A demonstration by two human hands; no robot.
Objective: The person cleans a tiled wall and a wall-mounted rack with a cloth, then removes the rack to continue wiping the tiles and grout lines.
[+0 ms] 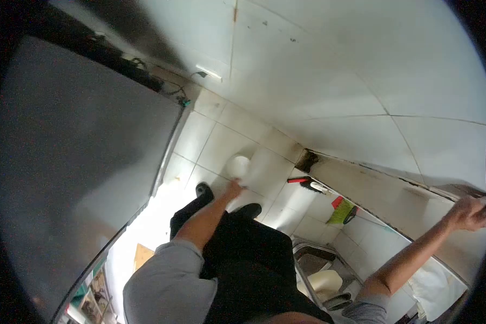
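Observation:
My left hand (234, 190) hangs low over the tiled floor, its fingers closed at the near rim of a round white bowl (238, 166). The bowl's pale surface blends with the tiles behind it. Far to the right, my right arm is stretched out over a pale ledge. My right hand (470, 214) is closed there, with a whitish patch at its fingers; what it holds I cannot tell, since the dark frame edge cuts off the view.
A large grey panel (86, 162) fills the left side. Pale tiled wall (335, 70) rises ahead. On the floor (221, 140) are my dark shoes. A red-handled brush (308, 182), a green item (340, 212) and a metal-framed chair (313, 251) are at the right, below the ledge (372, 186).

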